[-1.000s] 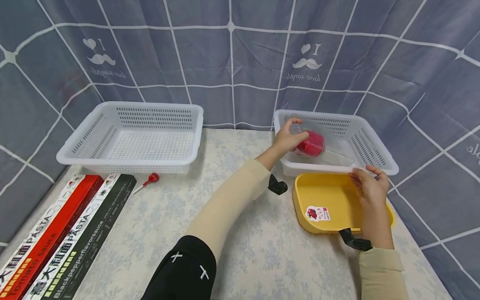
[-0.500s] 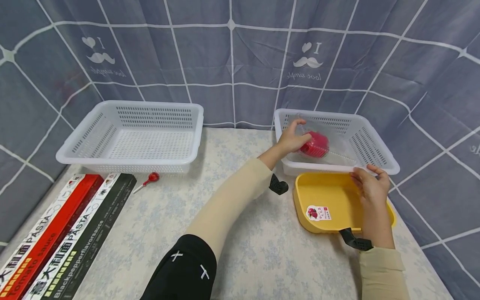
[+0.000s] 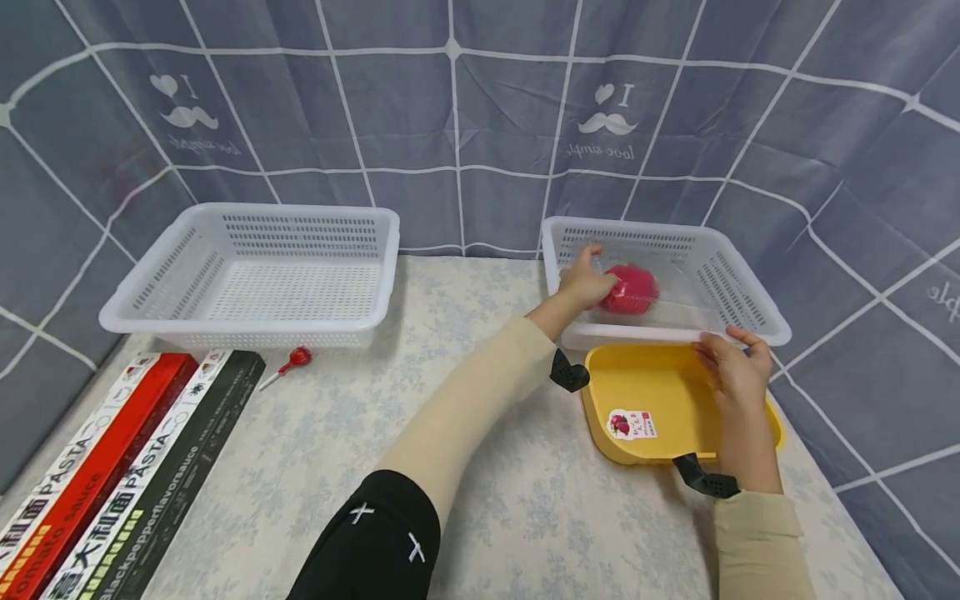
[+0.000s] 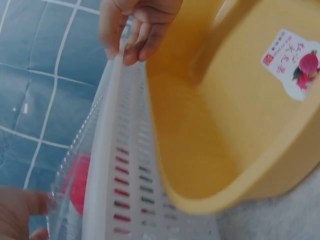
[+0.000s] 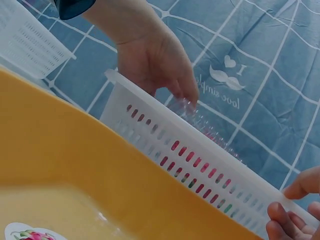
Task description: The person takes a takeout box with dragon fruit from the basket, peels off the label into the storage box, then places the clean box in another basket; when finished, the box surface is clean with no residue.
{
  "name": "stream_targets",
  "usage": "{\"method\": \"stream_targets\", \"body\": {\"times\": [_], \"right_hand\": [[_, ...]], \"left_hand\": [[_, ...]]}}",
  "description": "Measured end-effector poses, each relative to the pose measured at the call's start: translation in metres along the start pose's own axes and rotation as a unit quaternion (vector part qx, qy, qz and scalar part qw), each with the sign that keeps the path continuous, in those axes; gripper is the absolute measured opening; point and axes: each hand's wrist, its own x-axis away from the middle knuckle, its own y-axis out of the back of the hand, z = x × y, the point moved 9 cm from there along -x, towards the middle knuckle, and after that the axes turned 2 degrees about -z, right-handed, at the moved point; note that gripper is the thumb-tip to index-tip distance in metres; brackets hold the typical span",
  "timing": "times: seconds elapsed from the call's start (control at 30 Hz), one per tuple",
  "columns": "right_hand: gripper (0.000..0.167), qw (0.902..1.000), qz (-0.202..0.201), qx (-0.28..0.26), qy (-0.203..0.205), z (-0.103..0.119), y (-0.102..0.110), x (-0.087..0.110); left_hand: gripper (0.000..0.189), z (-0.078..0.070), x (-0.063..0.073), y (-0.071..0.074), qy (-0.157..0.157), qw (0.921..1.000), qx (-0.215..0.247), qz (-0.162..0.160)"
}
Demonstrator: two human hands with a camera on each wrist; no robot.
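My left hand [image 3: 585, 282] reaches into the white slotted basket [image 3: 738, 279] at the right and grips the left end of a clear plastic box [image 5: 212, 131]. Inside that box shows a red-pink rounded item [image 3: 632, 289]. In the left wrist view the thumb of the left hand [image 4: 20, 212] lies at the box's ridged edge. My right hand [image 3: 738, 367] pinches the basket's near rim close to its right corner, above a yellow tub [image 3: 637, 383] with a fruit sticker. Through the basket's slots, red and some green show.
Another white basket [image 3: 341, 325] stands at the back left. In front of it lie a red lollipop [image 3: 298, 357], a red pasta box [image 3: 97, 467] and a black pasta box [image 3: 172, 467]. A grey-blue checked curtain [image 3: 495, 125] hangs behind and around the table.
My left hand and the clear box with the red item have shifted slightly right and sit lower in the basket. My right hand keeps its place on the rim. The head view has turned slightly.
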Motion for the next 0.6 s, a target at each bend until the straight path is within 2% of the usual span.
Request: {"method": "stream_targets", "body": {"times": [0.1, 0.2, 0.3, 0.4, 0.6], "right_hand": [[0.045, 1.0, 0.0, 0.004, 0.001, 0.0, 0.0, 0.0], [0.045, 1.0, 0.0, 0.004, 0.001, 0.0, 0.0, 0.0], [0.045, 1.0, -0.001, 0.006, 0.002, 0.0, 0.0, 0.001], [0.045, 1.0, -0.002, 0.006, 0.0, 0.0, -0.001, 0.001], [0.045, 1.0, 0.0, 0.007, -0.003, 0.0, -0.001, 0.0]], "left_hand": [[0.059, 0.004, 0.001, -0.003, 0.03, 0.9993, -0.012, -0.018], [0.065, 0.01, 0.003, -0.005, 0.068, 0.9971, -0.001, -0.035], [0.066, 0.012, 0.004, -0.005, 0.09, 0.9943, 0.017, -0.055], [0.065, 0.013, 0.004, -0.004, 0.099, 0.9923, 0.032, -0.067], [0.068, 0.015, 0.004, -0.006, 0.103, 0.9913, 0.056, -0.06]]}}
